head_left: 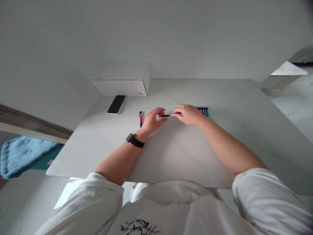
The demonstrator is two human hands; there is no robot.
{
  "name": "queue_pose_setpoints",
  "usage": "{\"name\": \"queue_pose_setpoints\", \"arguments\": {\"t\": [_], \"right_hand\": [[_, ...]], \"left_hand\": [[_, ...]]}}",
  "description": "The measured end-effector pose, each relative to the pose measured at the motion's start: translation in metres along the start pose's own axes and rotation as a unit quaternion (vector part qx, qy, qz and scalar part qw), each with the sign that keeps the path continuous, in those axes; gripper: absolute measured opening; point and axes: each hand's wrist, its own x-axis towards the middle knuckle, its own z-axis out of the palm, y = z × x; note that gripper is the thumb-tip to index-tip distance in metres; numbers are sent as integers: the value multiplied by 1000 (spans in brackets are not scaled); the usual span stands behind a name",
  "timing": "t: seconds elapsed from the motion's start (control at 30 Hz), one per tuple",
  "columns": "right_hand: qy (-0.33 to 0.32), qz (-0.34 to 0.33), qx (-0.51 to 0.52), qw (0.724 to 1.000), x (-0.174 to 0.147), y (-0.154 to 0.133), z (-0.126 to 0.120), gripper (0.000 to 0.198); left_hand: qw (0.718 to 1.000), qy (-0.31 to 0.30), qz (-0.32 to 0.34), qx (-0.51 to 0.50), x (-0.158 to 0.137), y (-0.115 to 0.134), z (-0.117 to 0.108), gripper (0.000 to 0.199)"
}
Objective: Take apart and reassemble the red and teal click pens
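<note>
My right hand point(187, 114) is closed in a pinch on a slim black-and-white pen point(164, 116) that lies level above the table. The pen's black end points left, into the curve of my left hand point(153, 121). The left thumb and forefinger are apart on either side of that end, and I see no firm grip there. A red-and-black pen point(140, 119) lies on the table just left of my left hand. Behind my right hand is a row of several pens point(205, 112) with red and teal barrels, partly hidden by the hand.
A white box point(119, 87) stands at the back left of the white table point(176, 156), against the wall. In front of it lies a phone point(116, 104) with a dark screen. A blue cushion point(24, 153) is beyond the table's left edge. My left wrist wears a black watch point(135, 140).
</note>
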Motion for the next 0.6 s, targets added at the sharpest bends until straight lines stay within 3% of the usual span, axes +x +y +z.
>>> {"name": "queue_pose_setpoints", "arguments": {"t": [0.17,0.33,0.6], "right_hand": [[13,2,14,1000,-2,0,-5,22],[18,-4,24,1000,-2,-1,-7,21],[20,-19,29,999,-1,-7,-7,16]], "left_hand": [[1000,-16,-7,22,0,2,-4,26],[997,-42,-24,64,2,7,-9,38],[996,-61,-49,39,4,11,-8,51]]}}
